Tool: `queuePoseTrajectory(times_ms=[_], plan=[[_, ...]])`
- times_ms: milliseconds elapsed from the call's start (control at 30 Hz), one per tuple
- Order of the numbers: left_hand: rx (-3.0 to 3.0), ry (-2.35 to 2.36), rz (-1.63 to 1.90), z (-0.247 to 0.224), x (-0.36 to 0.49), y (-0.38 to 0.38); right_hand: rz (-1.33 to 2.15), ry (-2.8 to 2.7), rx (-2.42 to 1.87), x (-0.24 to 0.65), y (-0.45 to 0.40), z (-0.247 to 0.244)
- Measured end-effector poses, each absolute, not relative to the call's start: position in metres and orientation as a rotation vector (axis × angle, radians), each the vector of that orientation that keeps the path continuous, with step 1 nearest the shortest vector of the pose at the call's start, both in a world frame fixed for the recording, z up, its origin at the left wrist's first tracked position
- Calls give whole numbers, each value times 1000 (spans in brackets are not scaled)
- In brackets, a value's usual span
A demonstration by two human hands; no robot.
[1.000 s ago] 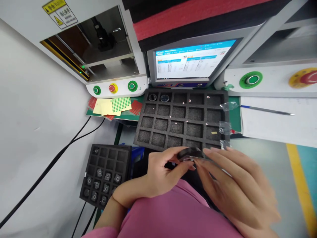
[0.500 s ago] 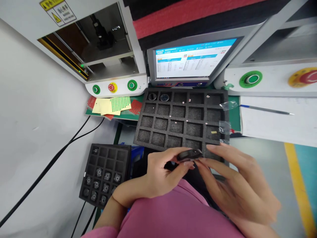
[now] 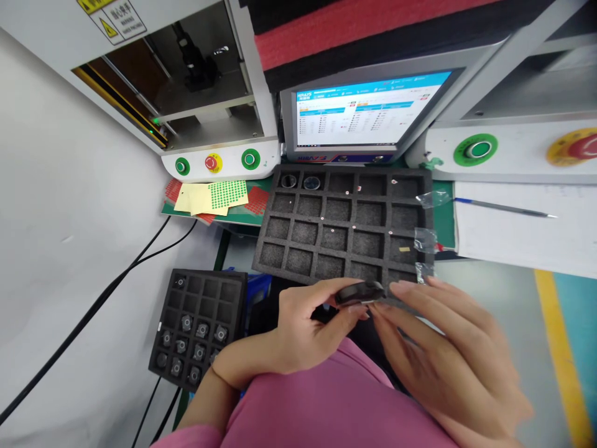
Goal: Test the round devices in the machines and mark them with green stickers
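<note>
A small black rounded part [image 3: 359,293] is gripped between the thumb and fingers of my left hand [image 3: 310,326], just past the near edge of the large foam tray [image 3: 342,256]. My right hand [image 3: 448,348] is at the part's right end, its thumb and index fingertips close together under that end. Whatever lies between those fingertips is too small to make out. The other right fingers are stretched forward. Two round dark discs [image 3: 311,183] sit in the tray's back left compartments.
A smaller foam tray [image 3: 203,305] with several black parts is at the lower left. Sticker sheets [image 3: 228,196], a monitor [image 3: 368,115] and machines with buttons [image 3: 250,159] stand behind. A pen [image 3: 506,208] lies on white paper [image 3: 522,239] at the right.
The fingers of my right hand have shifted slightly around the part's right end. My left hand keeps its hold. The whole view has moved a little.
</note>
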State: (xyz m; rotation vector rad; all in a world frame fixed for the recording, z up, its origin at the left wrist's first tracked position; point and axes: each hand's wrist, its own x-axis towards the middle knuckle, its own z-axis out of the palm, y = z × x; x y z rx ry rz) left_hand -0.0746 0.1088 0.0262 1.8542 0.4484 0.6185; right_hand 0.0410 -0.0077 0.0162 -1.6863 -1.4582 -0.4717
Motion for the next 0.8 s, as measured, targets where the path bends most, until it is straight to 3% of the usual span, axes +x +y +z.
queuePoseTrajectory(times_ms=[800], plan=[[2118,466,699,30,-77,111,-616,-1478,-1768,38,6,17]])
